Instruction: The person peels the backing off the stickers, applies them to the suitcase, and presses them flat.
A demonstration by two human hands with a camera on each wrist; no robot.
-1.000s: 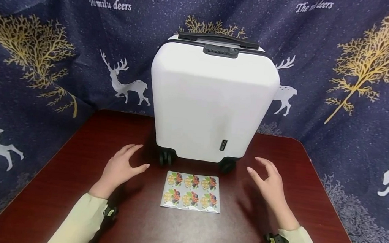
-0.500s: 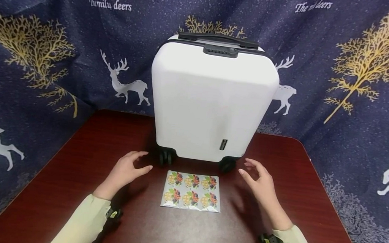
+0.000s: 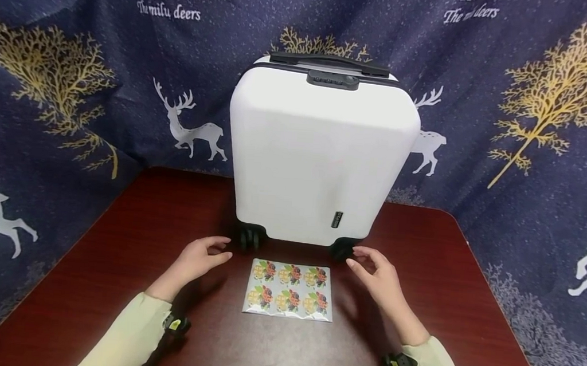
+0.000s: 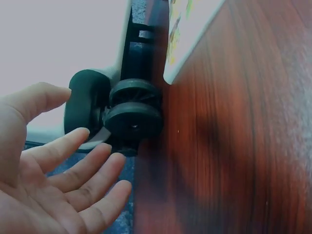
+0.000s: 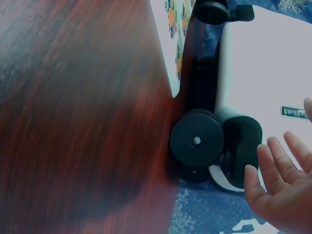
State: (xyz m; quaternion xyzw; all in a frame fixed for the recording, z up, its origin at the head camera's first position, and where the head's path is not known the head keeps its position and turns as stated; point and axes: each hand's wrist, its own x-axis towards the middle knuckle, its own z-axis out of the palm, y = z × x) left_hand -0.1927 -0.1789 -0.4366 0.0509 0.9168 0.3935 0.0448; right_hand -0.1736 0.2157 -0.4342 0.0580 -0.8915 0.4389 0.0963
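Note:
A sheet of fruit-print stickers (image 3: 289, 290) lies flat on the table between the two hands. Behind it a white suitcase (image 3: 321, 156) stands upright on black wheels (image 3: 249, 237). To the left of the sheet is my left hand (image 3: 198, 261), fingers relaxed, thumb apart, holding nothing. My right hand (image 3: 378, 279) hovers on the sheet's other side, also with nothing in it. Both wrist views show loosely spread fingers, and neither hand touches the sheet. The suitcase's small label (image 5: 295, 112) is partly covered by fingers in the right wrist view.
The dark red wooden table (image 3: 279, 360) reaches back to a dark blue cloth (image 3: 179, 53) printed with deer and gold trees. On top of the suitcase are a black handle (image 3: 329, 63) and a combination lock (image 3: 332, 80). Each wrist wears a dark strap (image 3: 177, 324).
Both hands have moved inward, closer to the sticker sheet from either side. The sheet and suitcase have stayed in place; the head view has tilted very slightly.

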